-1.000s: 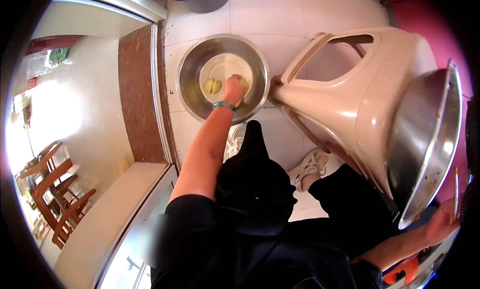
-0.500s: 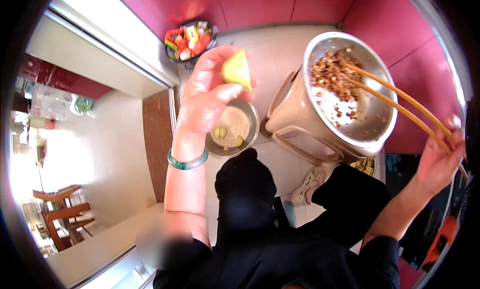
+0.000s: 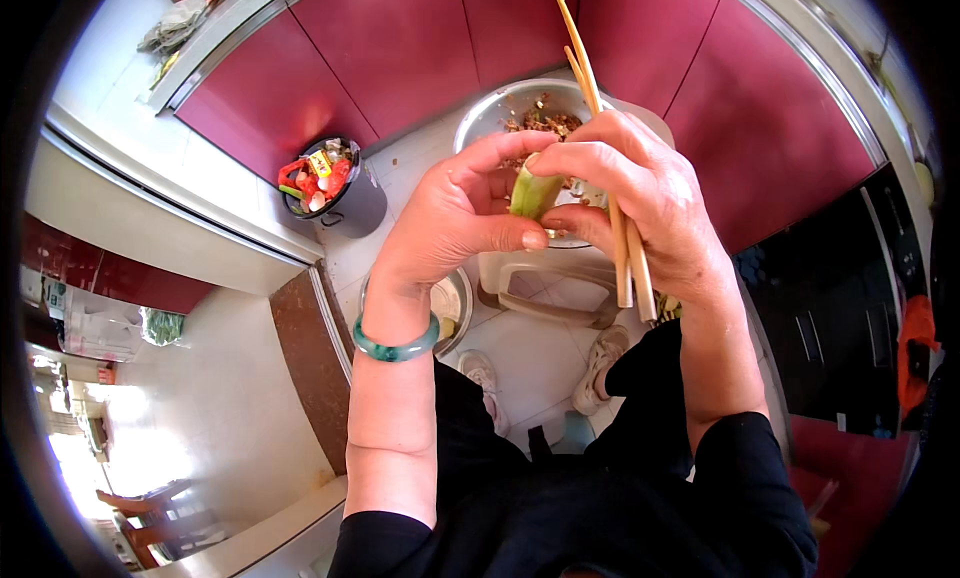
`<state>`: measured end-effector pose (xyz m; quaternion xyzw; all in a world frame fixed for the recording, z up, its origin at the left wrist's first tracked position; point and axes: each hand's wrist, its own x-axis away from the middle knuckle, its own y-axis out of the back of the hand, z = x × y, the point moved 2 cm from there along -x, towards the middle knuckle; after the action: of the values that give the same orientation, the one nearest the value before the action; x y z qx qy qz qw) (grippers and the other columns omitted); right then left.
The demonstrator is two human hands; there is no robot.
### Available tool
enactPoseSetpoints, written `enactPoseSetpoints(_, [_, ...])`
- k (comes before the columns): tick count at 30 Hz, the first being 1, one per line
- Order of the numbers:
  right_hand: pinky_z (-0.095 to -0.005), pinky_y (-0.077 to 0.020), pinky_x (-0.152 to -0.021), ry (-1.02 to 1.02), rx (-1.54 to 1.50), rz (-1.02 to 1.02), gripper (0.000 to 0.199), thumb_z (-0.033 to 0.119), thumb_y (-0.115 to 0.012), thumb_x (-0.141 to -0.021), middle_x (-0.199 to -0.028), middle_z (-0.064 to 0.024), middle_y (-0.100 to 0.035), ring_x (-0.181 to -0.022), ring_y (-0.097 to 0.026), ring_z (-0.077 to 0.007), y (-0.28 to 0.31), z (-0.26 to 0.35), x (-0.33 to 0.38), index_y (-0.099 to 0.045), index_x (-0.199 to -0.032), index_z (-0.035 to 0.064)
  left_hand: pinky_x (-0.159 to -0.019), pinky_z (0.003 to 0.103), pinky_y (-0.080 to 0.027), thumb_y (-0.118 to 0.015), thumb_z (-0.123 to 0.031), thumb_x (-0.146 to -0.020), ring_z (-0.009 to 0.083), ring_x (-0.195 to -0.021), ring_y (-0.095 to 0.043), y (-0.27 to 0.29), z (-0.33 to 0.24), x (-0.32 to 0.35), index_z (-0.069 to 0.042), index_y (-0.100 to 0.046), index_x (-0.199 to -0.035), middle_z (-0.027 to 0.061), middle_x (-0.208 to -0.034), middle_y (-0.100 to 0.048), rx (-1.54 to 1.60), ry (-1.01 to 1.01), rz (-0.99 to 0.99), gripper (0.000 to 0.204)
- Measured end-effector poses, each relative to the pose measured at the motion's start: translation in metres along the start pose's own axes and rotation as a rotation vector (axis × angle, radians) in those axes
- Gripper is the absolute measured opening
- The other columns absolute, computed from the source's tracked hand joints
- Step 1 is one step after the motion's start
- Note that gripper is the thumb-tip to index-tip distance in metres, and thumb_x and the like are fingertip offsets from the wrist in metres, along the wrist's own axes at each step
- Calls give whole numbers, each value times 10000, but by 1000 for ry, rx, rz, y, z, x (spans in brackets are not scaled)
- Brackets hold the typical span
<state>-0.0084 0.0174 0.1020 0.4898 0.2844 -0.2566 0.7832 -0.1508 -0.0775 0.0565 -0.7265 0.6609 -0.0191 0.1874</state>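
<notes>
Over the near edge of a wide metal bowl (image 3: 478, 115), my left hand (image 3: 432, 216) pinches a pale green piece of vegetable (image 3: 535, 193) between thumb and fingers. My right hand (image 3: 655, 193) meets it from the other side, thumb and forefinger against the piece. A pair of long wooden chopsticks (image 3: 622, 250) is tucked in that same hand, thin tips pointing up and away. Brown minced filling (image 3: 540, 120) lies in the bowl, partly hidden by my hands. A smaller metal basin (image 3: 462, 296) sits lower, half covered by my left wrist.
The bowl rests on a beige plastic stool (image 3: 515, 303). A dark bin (image 3: 358, 206) with red and green scraps stands at the left against pink cabinets (image 3: 390, 48). A black appliance (image 3: 825, 298) is at the right, and my shoes (image 3: 600, 368) are below.
My right hand has moved left from the far right, lifting the chopsticks out of the bowl to the vegetable piece. The view has shifted, and more of the cabinets shows.
</notes>
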Motion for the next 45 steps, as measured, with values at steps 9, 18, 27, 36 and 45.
enactPoseSetpoints(9, [-375, -441, -674, -31, -42, 56, 311, 136, -718, -615, -842, -64, -535, -792, -538, -287, -20, -17, 5, -546, -870, 97, -877, 303, -454, -762, -11, -622, 169, -1016, -548, 17, 16, 1, 11, -464, -1235, 78, -1122, -564, 118, 74, -34, 682])
enactPoseSetpoints(18, [-380, -433, -684, -51, -6, 82, 303, 133, -711, -611, -820, -72, -522, -783, -531, -295, -24, -14, 1, -505, -829, 84, -651, 201, -454, -763, -128, -666, 102, -847, -561, 26, 22, -2, 5, -507, -1198, 45, -1027, -598, 134, 100, 15, 605])
enactPoseSetpoints(27, [-354, -401, -683, -32, 114, -21, 277, 135, -700, -612, -820, -52, -518, -789, -522, -260, -34, -18, 3, -491, -789, 96, -737, 230, -449, -628, -254, -828, 109, -874, -553, 5, 42, -12, -25, -508, -1145, 36, -984, -593, 295, -75, -239, 408])
enactPoseSetpoints(36, [-333, -402, -668, -43, 315, -205, 133, 122, -606, -649, -797, -22, -541, -744, -528, -224, -55, -24, 11, -518, -747, 103, -844, 277, -417, -495, -379, -901, 135, -951, -544, 2, 54, -17, -22, -432, -1188, 79, -1071, -565, 200, -179, -358, 462])
enactPoseSetpoints(45, [-331, -407, -682, -32, 245, -153, 150, 105, -608, -659, -817, -20, -549, -751, -531, -226, -55, -28, 10, -559, -801, 105, -916, 321, -372, -412, -195, -872, 200, -1052, -502, 11, 47, -9, 5, -326, -1269, 119, -1143, -519, 287, -83, -163, 453])
